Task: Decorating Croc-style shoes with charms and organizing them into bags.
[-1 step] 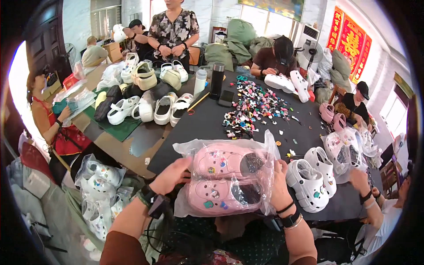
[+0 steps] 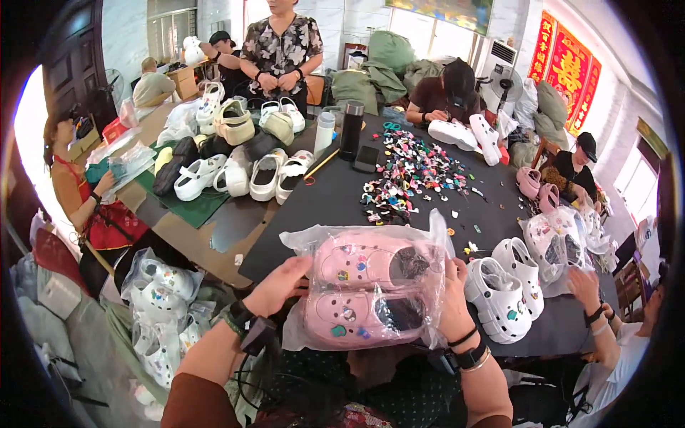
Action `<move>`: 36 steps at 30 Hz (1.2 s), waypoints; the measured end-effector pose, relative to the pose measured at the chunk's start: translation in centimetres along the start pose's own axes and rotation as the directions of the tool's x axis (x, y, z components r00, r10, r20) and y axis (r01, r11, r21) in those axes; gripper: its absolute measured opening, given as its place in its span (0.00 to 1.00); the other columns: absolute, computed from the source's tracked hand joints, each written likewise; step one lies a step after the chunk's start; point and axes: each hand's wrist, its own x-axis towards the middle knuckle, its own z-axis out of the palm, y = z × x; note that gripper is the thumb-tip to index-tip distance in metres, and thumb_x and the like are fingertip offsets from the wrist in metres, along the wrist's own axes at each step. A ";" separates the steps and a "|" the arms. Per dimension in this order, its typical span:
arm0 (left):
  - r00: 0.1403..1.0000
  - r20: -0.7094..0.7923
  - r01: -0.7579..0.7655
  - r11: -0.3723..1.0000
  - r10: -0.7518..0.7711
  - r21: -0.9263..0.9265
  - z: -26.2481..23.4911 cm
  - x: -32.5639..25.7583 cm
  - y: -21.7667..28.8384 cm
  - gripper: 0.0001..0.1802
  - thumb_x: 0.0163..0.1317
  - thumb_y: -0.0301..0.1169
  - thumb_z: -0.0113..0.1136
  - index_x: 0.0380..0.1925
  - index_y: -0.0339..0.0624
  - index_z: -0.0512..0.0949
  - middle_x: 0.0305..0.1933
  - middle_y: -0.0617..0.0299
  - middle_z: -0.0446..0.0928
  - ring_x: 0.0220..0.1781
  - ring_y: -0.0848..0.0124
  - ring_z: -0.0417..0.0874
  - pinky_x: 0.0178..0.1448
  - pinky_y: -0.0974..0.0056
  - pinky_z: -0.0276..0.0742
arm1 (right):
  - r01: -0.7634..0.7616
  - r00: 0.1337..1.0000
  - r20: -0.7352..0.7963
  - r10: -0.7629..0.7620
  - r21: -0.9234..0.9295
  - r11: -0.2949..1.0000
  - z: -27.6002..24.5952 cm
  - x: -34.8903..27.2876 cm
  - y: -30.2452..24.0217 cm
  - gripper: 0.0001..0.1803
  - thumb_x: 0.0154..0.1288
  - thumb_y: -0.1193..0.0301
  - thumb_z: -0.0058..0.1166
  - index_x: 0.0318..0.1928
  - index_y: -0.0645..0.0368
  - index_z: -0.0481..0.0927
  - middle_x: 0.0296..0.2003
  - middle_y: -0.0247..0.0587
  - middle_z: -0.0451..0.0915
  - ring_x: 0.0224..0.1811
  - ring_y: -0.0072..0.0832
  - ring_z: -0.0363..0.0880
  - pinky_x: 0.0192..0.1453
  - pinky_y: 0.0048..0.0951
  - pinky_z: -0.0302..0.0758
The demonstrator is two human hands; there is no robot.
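Note:
A clear plastic bag (image 2: pixel 371 246) with a pair of pink clogs (image 2: pixel 364 285) inside is held over the near edge of the black table (image 2: pixel 335 200). The clogs carry small coloured charms. My left hand (image 2: pixel 280 284) grips the bag's left side. My right hand (image 2: pixel 451 299) grips its right side by the clogs' heels. A pair of white clogs (image 2: pixel 503 285) stands on the table just right of my right hand.
A heap of small coloured charms (image 2: pixel 410 175) lies mid-table, with a dark bottle (image 2: pixel 351 130) and a phone (image 2: pixel 367 158) beside it. More clogs (image 2: pixel 235 153) crowd the far left. Bagged white clogs (image 2: pixel 160 303) pile at lower left. Several people work around the table; one hand (image 2: pixel 581 285) reaches in at right.

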 end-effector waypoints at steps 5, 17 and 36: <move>0.996 -0.071 0.048 0.987 -0.060 -0.155 1.1 -1.0 -0.2 0.27 0.69 0.53 0.56 0.53 0.41 0.74 0.45 0.65 0.78 0.45 0.73 0.78 0.51 0.65 0.73 | -0.032 0.999 -0.013 0.031 -0.092 0.995 -2.0 -0.5 -0.3 0.09 0.55 0.69 0.56 0.38 0.52 0.85 0.55 0.45 0.79 0.70 0.48 0.61 0.68 0.55 0.54; 0.662 -0.486 -0.498 0.819 0.571 0.285 -5.2 -1.5 3.1 0.11 0.69 0.32 0.59 0.44 0.36 0.80 0.38 0.66 0.81 0.38 0.80 0.76 0.45 0.70 0.72 | -0.166 0.973 -0.178 0.147 -0.098 0.981 -5.4 -1.1 0.7 0.09 0.45 0.78 0.57 0.32 0.58 0.81 0.33 0.38 0.75 0.52 0.42 0.71 0.61 0.48 0.62; 0.129 -0.821 -0.489 0.756 0.557 0.436 -16.7 -6.8 -1.1 0.23 0.72 0.36 0.54 0.60 0.34 0.67 0.58 0.55 0.69 0.60 0.66 0.68 0.67 0.64 0.60 | -0.332 0.943 -0.015 0.332 0.001 0.943 -0.6 -1.4 0.9 0.10 0.50 0.72 0.64 0.26 0.59 0.73 0.28 0.44 0.74 0.37 0.46 0.75 0.49 0.46 0.64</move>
